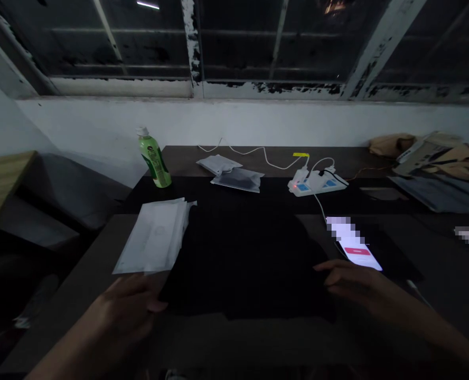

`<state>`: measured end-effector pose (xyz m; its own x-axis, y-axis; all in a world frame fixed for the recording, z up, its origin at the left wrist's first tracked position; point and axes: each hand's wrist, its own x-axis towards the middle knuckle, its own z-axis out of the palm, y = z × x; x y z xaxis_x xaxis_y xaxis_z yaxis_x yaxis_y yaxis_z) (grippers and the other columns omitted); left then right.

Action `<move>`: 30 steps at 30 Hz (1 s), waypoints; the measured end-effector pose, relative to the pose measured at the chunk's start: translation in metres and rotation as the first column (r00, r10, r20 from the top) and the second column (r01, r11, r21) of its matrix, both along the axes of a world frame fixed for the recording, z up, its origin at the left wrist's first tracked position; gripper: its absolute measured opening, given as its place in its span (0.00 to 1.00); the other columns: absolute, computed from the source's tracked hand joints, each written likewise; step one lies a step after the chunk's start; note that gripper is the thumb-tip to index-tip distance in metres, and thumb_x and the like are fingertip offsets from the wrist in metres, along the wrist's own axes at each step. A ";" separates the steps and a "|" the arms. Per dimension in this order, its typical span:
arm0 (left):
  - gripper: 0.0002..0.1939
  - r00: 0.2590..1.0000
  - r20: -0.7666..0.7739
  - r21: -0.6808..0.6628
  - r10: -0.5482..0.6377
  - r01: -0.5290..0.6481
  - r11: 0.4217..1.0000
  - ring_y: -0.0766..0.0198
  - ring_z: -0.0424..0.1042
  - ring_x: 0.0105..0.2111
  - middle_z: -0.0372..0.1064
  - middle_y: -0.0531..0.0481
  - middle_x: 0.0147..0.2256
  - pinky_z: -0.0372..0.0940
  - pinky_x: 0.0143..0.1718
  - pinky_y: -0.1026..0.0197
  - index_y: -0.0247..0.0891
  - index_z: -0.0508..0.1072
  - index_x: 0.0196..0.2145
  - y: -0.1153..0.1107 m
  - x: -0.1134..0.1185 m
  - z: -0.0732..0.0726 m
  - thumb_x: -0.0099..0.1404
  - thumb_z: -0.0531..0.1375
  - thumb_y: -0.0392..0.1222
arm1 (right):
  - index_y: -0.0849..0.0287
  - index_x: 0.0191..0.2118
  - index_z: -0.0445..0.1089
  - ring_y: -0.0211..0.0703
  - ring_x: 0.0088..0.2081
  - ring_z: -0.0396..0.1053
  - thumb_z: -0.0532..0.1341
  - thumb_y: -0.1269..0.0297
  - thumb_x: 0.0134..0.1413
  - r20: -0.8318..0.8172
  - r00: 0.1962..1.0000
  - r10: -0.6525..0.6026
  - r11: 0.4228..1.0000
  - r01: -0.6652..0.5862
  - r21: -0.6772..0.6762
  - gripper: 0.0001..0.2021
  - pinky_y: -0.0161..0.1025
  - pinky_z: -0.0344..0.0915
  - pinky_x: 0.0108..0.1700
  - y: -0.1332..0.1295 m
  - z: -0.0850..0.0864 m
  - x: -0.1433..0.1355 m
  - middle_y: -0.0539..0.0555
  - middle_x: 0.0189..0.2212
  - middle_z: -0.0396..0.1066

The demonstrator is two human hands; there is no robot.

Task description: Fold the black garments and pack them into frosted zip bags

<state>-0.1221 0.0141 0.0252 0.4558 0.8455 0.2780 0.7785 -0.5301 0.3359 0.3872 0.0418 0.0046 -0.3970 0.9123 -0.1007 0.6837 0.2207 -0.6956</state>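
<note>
A black cloth (250, 258), perhaps a garment, lies spread on the dark table in front of me; its folds and outline are hard to make out in the dim light. At its lower left edge, my left hand (127, 303) is closed with thumb and fingers pinching the fabric. On the opposite side my right hand (349, 282) grips the right edge between thumb and fingertips. Just beyond my left hand sits a stack of white plastic bags (153, 237). A lit phone (359, 252) lies just past my right hand.
A green bottle (155, 161) stands at the back left. Farther back are flat plastic packets (236, 178) and a white power strip (329, 183) with plugs and cables. Brown paper packaging (436, 153) is heaped at the back right. A wooden surface (5, 179) stands at far left.
</note>
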 end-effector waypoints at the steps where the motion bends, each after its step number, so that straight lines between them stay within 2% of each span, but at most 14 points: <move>1: 0.07 0.998 -0.031 -0.024 -0.049 0.048 0.999 0.60 0.77 0.34 0.77 0.52 0.36 0.72 0.33 0.60 0.50 0.79 0.35 -0.006 -0.001 -0.004 0.60 0.62 0.41 | 0.50 0.37 0.76 0.52 0.51 0.73 0.60 0.51 0.61 0.030 1.000 -0.003 1.000 0.002 0.020 0.10 0.47 0.71 0.51 -0.005 -0.002 0.000 0.56 0.53 0.73; 3: 0.11 0.995 -0.065 -0.022 -0.079 0.078 0.997 0.57 0.78 0.39 0.77 0.51 0.40 0.74 0.36 0.57 0.51 0.78 0.41 -0.010 0.006 -0.008 0.58 0.65 0.44 | 0.48 0.43 0.76 0.52 0.51 0.72 0.62 0.52 0.58 0.109 0.994 -0.019 0.996 0.009 0.092 0.11 0.49 0.71 0.52 -0.010 -0.003 -0.006 0.55 0.51 0.73; 4: 0.13 0.999 -0.045 0.006 -0.022 0.022 1.000 0.56 0.78 0.41 0.77 0.50 0.42 0.75 0.38 0.56 0.50 0.77 0.44 -0.010 0.014 -0.008 0.59 0.65 0.46 | 0.48 0.46 0.75 0.52 0.51 0.72 0.63 0.53 0.58 0.142 0.989 -0.041 0.989 0.021 0.145 0.12 0.50 0.71 0.52 -0.011 -0.002 -0.013 0.55 0.51 0.73; 7: 0.12 0.985 0.046 0.063 0.167 -0.170 0.983 0.56 0.76 0.45 0.74 0.46 0.47 0.74 0.44 0.52 0.46 0.74 0.48 0.000 0.060 -0.004 0.71 0.56 0.46 | 0.51 0.48 0.73 0.49 0.49 0.73 0.58 0.57 0.64 0.133 0.978 -0.161 0.930 0.105 0.352 0.11 0.50 0.71 0.51 -0.009 0.003 -0.058 0.56 0.49 0.73; 9: 0.15 0.986 0.020 0.147 0.168 -0.169 0.975 0.53 0.73 0.52 0.71 0.43 0.53 0.71 0.50 0.47 0.42 0.72 0.53 0.010 0.097 -0.008 0.73 0.52 0.43 | 0.53 0.50 0.72 0.50 0.54 0.70 0.53 0.61 0.67 0.085 0.977 -0.195 0.870 0.132 0.476 0.13 0.52 0.68 0.56 -0.004 0.002 -0.100 0.58 0.53 0.72; 12: 0.21 0.986 -0.113 0.214 0.120 -0.094 0.972 0.47 0.61 0.63 0.62 0.38 0.62 0.65 0.58 0.42 0.37 0.64 0.62 0.021 0.135 -0.030 0.74 0.50 0.43 | 0.55 0.61 0.65 0.51 0.65 0.59 0.51 0.62 0.69 0.186 0.981 -0.060 0.855 -0.045 0.516 0.19 0.55 0.61 0.63 0.006 -0.009 -0.150 0.58 0.64 0.62; 14: 0.25 0.973 -0.164 0.236 0.164 -0.123 0.964 0.44 0.57 0.65 0.58 0.34 0.64 0.64 0.59 0.40 0.33 0.60 0.64 0.023 0.137 -0.050 0.74 0.50 0.47 | 0.56 0.66 0.59 0.51 0.67 0.54 0.50 0.61 0.70 0.258 0.966 -0.024 0.858 -0.113 0.502 0.22 0.57 0.56 0.66 0.011 -0.021 -0.158 0.58 0.66 0.58; 16: 0.29 0.955 -0.186 0.231 0.229 -0.185 0.955 0.43 0.56 0.65 0.55 0.32 0.66 0.64 0.58 0.40 0.32 0.56 0.66 0.021 0.126 -0.067 0.74 0.50 0.51 | 0.57 0.68 0.56 0.50 0.68 0.53 0.48 0.60 0.70 0.306 0.951 -0.048 0.871 -0.110 0.479 0.24 0.57 0.55 0.66 0.014 -0.034 -0.147 0.58 0.67 0.56; 18: 0.33 0.940 -0.188 0.200 0.284 -0.246 0.948 0.44 0.55 0.66 0.51 0.34 0.67 0.64 0.59 0.39 0.35 0.49 0.69 0.016 0.111 -0.076 0.74 0.50 0.52 | 0.58 0.68 0.55 0.50 0.68 0.52 0.48 0.60 0.71 0.335 0.936 -0.109 0.878 -0.067 0.474 0.24 0.55 0.56 0.66 0.014 -0.044 -0.124 0.59 0.68 0.55; 22: 0.36 0.928 -0.145 0.140 0.342 -0.323 0.936 0.45 0.49 0.68 0.47 0.39 0.69 0.61 0.60 0.39 0.40 0.41 0.71 0.010 0.096 -0.078 0.73 0.50 0.54 | 0.58 0.66 0.58 0.52 0.66 0.57 0.47 0.61 0.70 0.360 0.900 -0.244 0.845 0.015 0.535 0.23 0.58 0.56 0.65 0.016 -0.056 -0.082 0.59 0.65 0.61; 26: 0.34 0.935 -0.072 0.145 0.348 -0.335 0.931 0.46 0.47 0.69 0.47 0.39 0.69 0.55 0.64 0.36 0.40 0.45 0.70 0.009 0.100 -0.076 0.73 0.51 0.53 | 0.60 0.60 0.66 0.56 0.62 0.62 0.48 0.63 0.68 0.285 0.895 -0.344 0.779 0.102 0.618 0.20 0.58 0.60 0.62 0.030 -0.060 -0.057 0.61 0.58 0.69; 28: 0.31 0.934 -0.043 0.140 0.355 -0.346 0.928 0.46 0.48 0.68 0.49 0.39 0.69 0.53 0.64 0.36 0.41 0.49 0.69 0.008 0.099 -0.074 0.74 0.50 0.51 | 0.59 0.56 0.68 0.56 0.59 0.64 0.50 0.64 0.66 0.227 0.918 -0.324 0.771 0.117 0.626 0.18 0.56 0.63 0.59 0.040 -0.060 -0.045 0.62 0.56 0.69; 30: 0.28 0.932 -0.016 0.140 0.362 -0.356 0.924 0.47 0.49 0.68 0.52 0.40 0.68 0.53 0.64 0.36 0.41 0.52 0.67 0.006 0.096 -0.069 0.74 0.49 0.50 | 0.58 0.50 0.71 0.56 0.58 0.65 0.54 0.63 0.63 0.183 0.947 -0.262 0.787 0.100 0.608 0.14 0.55 0.65 0.57 0.050 -0.056 -0.035 0.63 0.54 0.69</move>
<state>-0.0257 0.0205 -0.0442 0.1419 0.9114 0.3863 0.9364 -0.2501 0.2461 0.3526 0.0919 -0.0516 -0.2538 0.8786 0.4044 0.8813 0.3824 -0.2777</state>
